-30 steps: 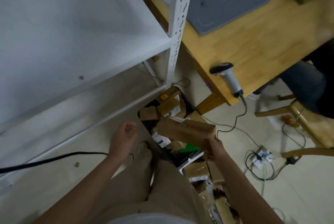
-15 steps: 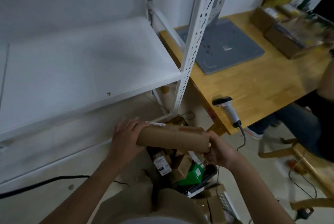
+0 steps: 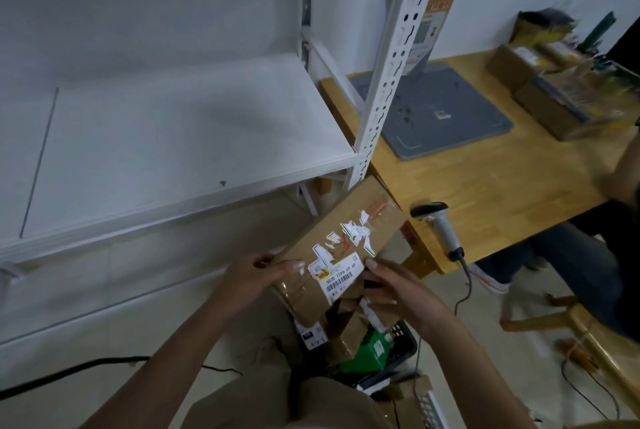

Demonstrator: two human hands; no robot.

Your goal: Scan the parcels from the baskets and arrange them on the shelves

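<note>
I hold a flat brown cardboard parcel point(image 3: 349, 231) in front of me, its top face up with torn white labels and a barcode sticker. My left hand point(image 3: 258, 274) grips its near left corner, thumb on top. My right hand point(image 3: 398, 290) grips the near right edge by the barcode. Below them a black basket point(image 3: 403, 342) holds several more brown parcels and a green box point(image 3: 367, 350). A grey barcode scanner point(image 3: 438, 226) lies on the corner of the wooden table point(image 3: 491, 182). The white shelf point(image 3: 166, 148) stands at the left.
A white perforated shelf post point(image 3: 391, 71) rises between shelf and table. A grey monitor base point(image 3: 440, 113) and open cardboard boxes point(image 3: 561, 102) sit on the table. Another person point(image 3: 595, 255) sits at the right on a wooden chair. Cables run over the floor.
The parcel came up out of the basket. My left hand joined the right on it, and it turned from edge-on to label face up. The view tilted upward.
</note>
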